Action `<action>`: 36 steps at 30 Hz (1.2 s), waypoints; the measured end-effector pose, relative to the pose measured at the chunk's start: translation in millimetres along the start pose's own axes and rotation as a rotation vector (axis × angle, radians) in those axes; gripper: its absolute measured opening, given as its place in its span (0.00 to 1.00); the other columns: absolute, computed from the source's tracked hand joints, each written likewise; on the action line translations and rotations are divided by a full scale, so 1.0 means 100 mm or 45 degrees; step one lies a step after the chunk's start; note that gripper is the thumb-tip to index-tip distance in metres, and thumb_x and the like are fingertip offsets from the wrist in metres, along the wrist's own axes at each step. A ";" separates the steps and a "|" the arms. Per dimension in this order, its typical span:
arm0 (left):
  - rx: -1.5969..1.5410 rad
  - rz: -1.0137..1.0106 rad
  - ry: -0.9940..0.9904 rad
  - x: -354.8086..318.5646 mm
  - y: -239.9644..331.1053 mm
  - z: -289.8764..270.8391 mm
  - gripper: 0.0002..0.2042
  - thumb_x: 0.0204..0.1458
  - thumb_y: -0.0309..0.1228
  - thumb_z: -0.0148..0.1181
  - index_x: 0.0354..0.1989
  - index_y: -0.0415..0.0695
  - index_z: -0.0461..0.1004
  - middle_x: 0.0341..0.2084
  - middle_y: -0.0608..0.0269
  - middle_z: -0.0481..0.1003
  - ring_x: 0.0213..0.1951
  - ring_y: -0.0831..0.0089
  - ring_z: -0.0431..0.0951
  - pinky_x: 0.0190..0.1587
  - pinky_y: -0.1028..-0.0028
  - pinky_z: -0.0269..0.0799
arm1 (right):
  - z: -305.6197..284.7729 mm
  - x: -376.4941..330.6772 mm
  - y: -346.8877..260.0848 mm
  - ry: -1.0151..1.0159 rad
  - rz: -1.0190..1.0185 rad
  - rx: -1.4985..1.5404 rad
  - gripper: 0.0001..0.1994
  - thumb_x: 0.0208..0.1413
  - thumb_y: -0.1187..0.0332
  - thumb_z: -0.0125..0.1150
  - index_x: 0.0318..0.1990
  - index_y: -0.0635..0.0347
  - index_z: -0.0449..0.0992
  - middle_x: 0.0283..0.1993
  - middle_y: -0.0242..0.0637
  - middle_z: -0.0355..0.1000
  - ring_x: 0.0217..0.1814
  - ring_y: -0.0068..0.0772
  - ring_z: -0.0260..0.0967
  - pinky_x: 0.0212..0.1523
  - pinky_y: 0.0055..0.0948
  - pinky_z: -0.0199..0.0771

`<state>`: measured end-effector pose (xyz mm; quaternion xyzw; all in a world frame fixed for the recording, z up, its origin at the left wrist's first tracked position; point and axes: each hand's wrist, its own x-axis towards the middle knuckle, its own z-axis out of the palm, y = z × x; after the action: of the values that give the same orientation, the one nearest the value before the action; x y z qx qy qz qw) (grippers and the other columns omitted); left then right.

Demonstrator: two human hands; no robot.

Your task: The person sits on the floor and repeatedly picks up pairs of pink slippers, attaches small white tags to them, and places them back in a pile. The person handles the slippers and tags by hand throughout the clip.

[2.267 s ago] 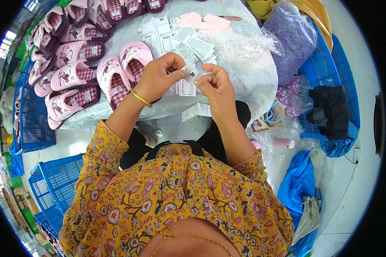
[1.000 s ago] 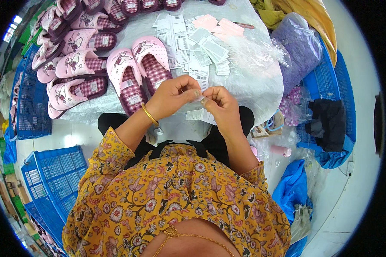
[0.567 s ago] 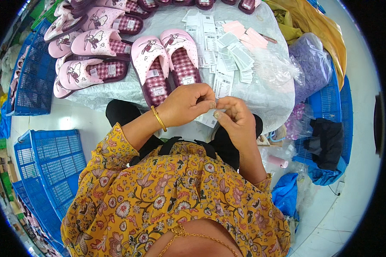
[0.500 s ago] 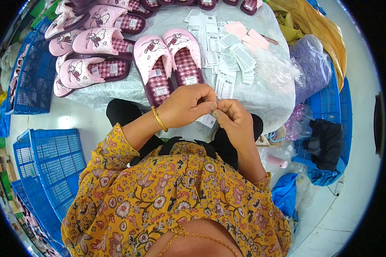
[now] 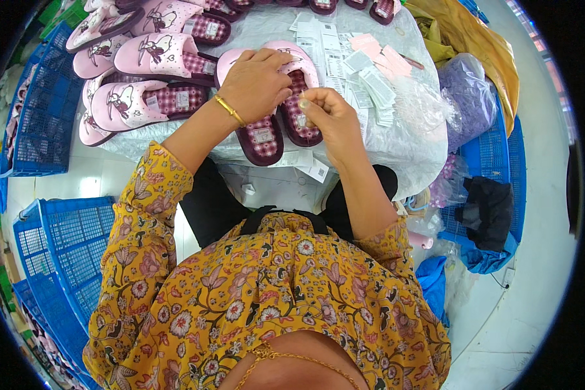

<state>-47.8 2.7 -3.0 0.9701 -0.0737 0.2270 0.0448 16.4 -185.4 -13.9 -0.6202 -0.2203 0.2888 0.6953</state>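
A pair of pink slippers with dark checked insoles lies at the table's front, toes away from me. My left hand [image 5: 257, 84] reaches over the left slipper [image 5: 261, 138], its curled fingers gripping around the inner edges of both uppers; the thumb is hidden. Beside the opening of the right slipper [image 5: 303, 123], my right hand [image 5: 331, 120] has thumb and forefinger pinched together. A tiny pale bit shows at the fingertips, too small to name. White printed labels [image 5: 313, 168] stick out past the table edge below the heels.
More pink slippers [image 5: 153, 55] crowd the table's left and far side. White label sheets [image 5: 377, 88] and pink cards [image 5: 387, 58] lie to the right, next to crumpled clear plastic [image 5: 422, 101]. Blue crates [image 5: 84, 250] stand at the left; another crate [image 5: 517, 162] is at the right.
My hands have parted and moved forward from the table's front edge to the slippers. The left now covers the uppers; the right remains pinched. The pair has shifted slightly right.
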 end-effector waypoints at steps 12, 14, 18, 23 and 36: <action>-0.218 -0.158 -0.033 -0.12 -0.15 0.30 0.05 0.45 0.29 0.59 0.28 0.48 0.81 0.49 0.66 0.74 0.49 0.62 0.72 0.51 0.61 0.65 | 0.14 0.19 0.12 0.074 0.098 -0.668 0.16 0.48 0.75 0.67 0.45 0.67 0.72 0.31 0.38 0.76 0.29 0.25 0.73 0.29 0.25 0.72; -0.252 -0.165 -0.066 -0.11 -0.17 0.29 0.06 0.45 0.28 0.59 0.29 0.49 0.82 0.50 0.66 0.74 0.50 0.62 0.72 0.51 0.61 0.65 | 0.17 0.20 0.04 0.068 0.108 -0.776 0.17 0.46 0.75 0.68 0.45 0.66 0.72 0.31 0.40 0.77 0.30 0.27 0.75 0.31 0.27 0.73; -0.276 -0.193 -0.122 -0.09 -0.16 0.28 0.07 0.44 0.28 0.59 0.31 0.50 0.82 0.50 0.66 0.74 0.50 0.62 0.72 0.52 0.62 0.65 | 0.16 0.27 0.05 0.061 0.149 -0.859 0.18 0.45 0.75 0.69 0.44 0.66 0.73 0.31 0.41 0.78 0.32 0.31 0.76 0.35 0.28 0.74; -0.296 -0.194 -0.129 -0.09 -0.17 0.27 0.08 0.44 0.28 0.58 0.31 0.50 0.83 0.50 0.66 0.74 0.51 0.63 0.72 0.52 0.62 0.64 | 0.14 0.29 0.02 -0.005 0.158 -0.880 0.18 0.43 0.75 0.69 0.44 0.66 0.73 0.31 0.41 0.78 0.34 0.32 0.77 0.38 0.28 0.74; -0.278 -0.109 -0.164 -0.05 -0.19 0.29 0.07 0.44 0.28 0.57 0.31 0.47 0.80 0.46 0.64 0.74 0.49 0.62 0.74 0.50 0.61 0.66 | 0.16 0.40 0.14 0.054 0.139 -0.894 0.14 0.44 0.71 0.70 0.39 0.65 0.76 0.33 0.42 0.79 0.37 0.36 0.78 0.40 0.31 0.75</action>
<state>-36.3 19.0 -31.6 0.9742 -0.0593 0.1528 0.1550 33.2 -145.5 -27.5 -0.8381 -0.2581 0.2192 0.4278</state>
